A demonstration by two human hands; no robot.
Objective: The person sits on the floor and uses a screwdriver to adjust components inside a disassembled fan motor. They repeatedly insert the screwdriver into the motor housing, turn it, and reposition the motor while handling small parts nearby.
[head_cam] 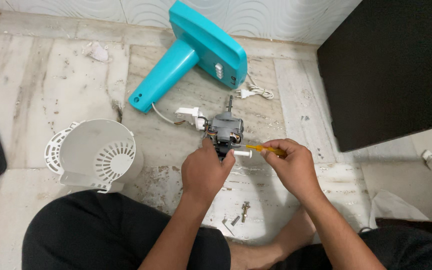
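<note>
Left hand (207, 170) clamped on small grey fan motor (225, 131) on marble floor (36, 85), right hand (291, 165) closed on yellow-handled screwdriver (265, 148) lying crosswise, tip pointing left into the motor's near side, shaft away from body.

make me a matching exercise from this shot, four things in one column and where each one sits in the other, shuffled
Things:
1. fan motor
2. yellow-handled screwdriver
3. white motor cover
4. loose screws

Places:
A. on the floor near the person's legs, below both hands
B. lying on its side on the floor, left of the hands
C. held in the right hand, tip pointing at the motor
D. steadied by the left hand, wired to the turquoise fan stand

Pairs: 1-D, 2-C, 3-B, 4-A
</note>
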